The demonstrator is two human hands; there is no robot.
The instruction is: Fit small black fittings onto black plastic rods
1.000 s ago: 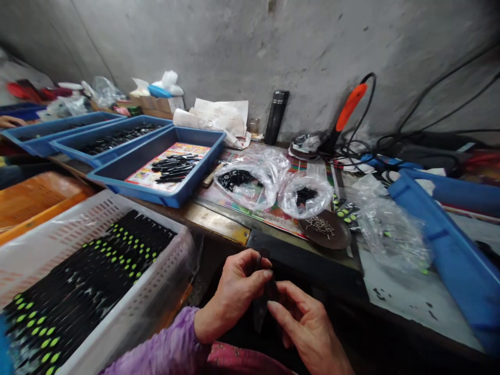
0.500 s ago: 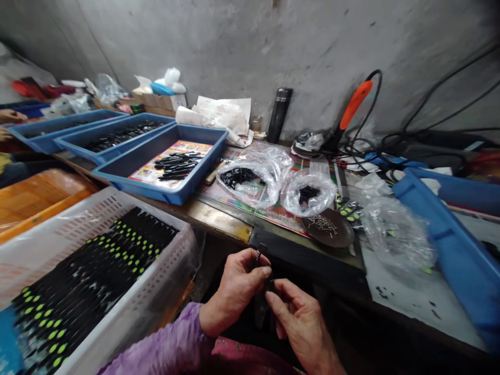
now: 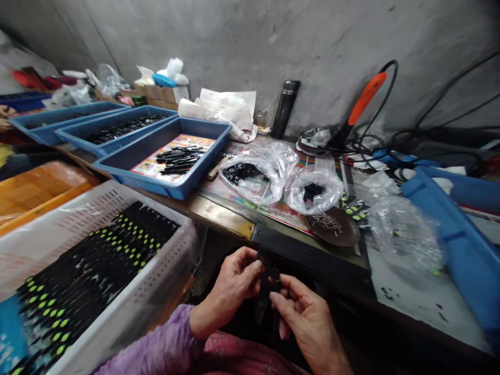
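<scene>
Worktop [image 3: 219, 216], metal-edged, carries three blue plastic trays [image 3: 156, 182], a printed paper sheet [image 3: 234, 200], a black flask [image 3: 285, 101] and a dark round dish [image 3: 332, 229].

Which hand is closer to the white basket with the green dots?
Left. The left hand is just to the right of the white plastic crate, not touching it; the right hand is farther away, on the left hand's other side.

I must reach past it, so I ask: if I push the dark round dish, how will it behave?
The dish looks shallow and rigid, so it will probably slide rather than bend. The small metal pins lie loose on it, with a low rim, so they could roll or spill if jolted.
</scene>
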